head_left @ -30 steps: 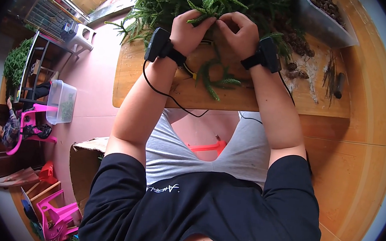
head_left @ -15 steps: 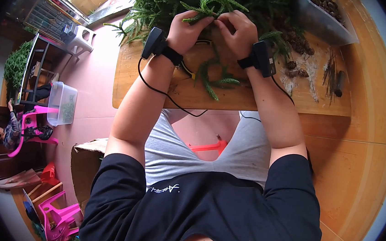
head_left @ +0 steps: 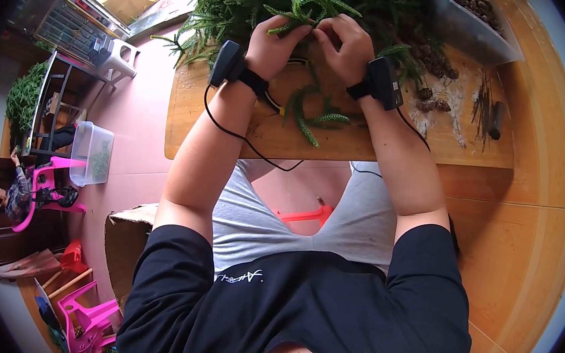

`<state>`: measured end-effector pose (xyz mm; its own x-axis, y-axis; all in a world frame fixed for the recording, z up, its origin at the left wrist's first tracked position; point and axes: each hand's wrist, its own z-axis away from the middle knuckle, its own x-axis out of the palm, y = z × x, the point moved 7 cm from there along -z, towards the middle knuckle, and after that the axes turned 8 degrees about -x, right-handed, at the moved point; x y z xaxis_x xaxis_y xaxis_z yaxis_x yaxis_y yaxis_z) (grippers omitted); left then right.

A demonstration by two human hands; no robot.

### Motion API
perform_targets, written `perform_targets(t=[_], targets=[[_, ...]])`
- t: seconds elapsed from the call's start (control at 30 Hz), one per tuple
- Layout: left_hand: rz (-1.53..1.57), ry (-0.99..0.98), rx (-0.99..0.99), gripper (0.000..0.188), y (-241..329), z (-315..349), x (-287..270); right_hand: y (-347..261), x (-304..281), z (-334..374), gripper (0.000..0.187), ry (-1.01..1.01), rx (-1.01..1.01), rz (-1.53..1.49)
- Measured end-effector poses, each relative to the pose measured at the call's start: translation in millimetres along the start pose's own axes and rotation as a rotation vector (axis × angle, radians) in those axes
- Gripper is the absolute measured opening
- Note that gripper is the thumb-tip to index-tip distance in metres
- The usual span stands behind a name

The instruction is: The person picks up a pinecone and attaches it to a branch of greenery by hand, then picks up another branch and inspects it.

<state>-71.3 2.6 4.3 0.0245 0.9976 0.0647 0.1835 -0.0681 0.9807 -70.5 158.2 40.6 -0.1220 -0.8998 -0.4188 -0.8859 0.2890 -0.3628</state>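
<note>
Above the far part of the wooden table (head_left: 212,130), my two hands meet at the base of a green artificial pine sprig (head_left: 311,1). My left hand (head_left: 271,46) pinches the sprig's stem end between thumb and fingers. Close on its right, my right hand (head_left: 349,48) is also closed at the stem, thumb against fingertips; what exactly it grips is too small to make out. Behind them lies a large heap of pine sprigs (head_left: 227,7). Several loose sprigs (head_left: 311,122) rest on the table between my forearms.
Brown pine cones (head_left: 433,65) and dark thin sticks (head_left: 483,110) lie on the table's right side. A plastic bin of cones (head_left: 473,35) stands behind them. A cardboard box (head_left: 122,243) is at my left. Farther left, another person (head_left: 15,197) sits by a bench heaped with greenery (head_left: 26,97).
Both hands stay at the sprig's base with only a slight shift; the fingertips are a little farther apart. The rest looks the same.
</note>
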Motion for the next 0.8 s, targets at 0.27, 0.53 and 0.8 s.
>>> perform_targets(t=[0.27,0.53,0.8], targets=[[-0.353,0.135,0.186,0.019,5,-1,-9,-3,1,-1,0.009,0.004,0.026,-0.037],[-0.505,0.127,0.233,0.016,13,4,-4,-2,2,-1,0.007,-0.030,0.032,-0.022],[-0.071,0.050,0.025,0.019,10,0,-12,3,3,-1,0.011,-0.010,0.097,-0.137]])
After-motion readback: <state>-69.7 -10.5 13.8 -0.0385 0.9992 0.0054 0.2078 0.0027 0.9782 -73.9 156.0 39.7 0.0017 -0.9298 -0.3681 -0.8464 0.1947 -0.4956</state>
